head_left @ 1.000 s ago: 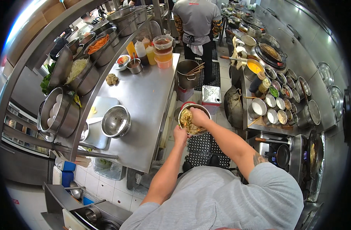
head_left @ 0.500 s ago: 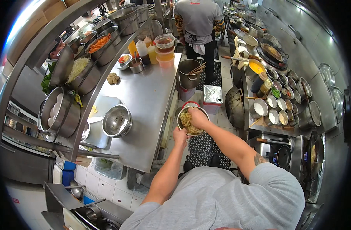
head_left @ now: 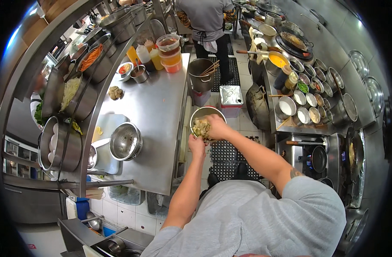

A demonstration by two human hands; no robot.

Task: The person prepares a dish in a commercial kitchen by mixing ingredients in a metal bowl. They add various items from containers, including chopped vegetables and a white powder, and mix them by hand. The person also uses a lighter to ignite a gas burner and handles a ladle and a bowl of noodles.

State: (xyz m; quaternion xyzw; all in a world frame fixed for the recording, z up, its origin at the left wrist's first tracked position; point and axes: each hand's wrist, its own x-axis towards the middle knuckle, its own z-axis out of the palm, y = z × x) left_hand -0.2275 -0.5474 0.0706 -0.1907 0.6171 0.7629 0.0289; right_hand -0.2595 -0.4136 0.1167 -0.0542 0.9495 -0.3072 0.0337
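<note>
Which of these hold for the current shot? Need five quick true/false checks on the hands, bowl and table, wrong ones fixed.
1. The left hand holds the bowl at its edge. True.
2. The right hand is outside the bowl. False: the right hand reaches into it, at the food.
3. The colander is left of the bowl. True.
4. The squeeze bottles stand on the floor. False: the squeeze bottles stand on the steel table.
5. Wooden sticks lean in the pot. True.
</note>
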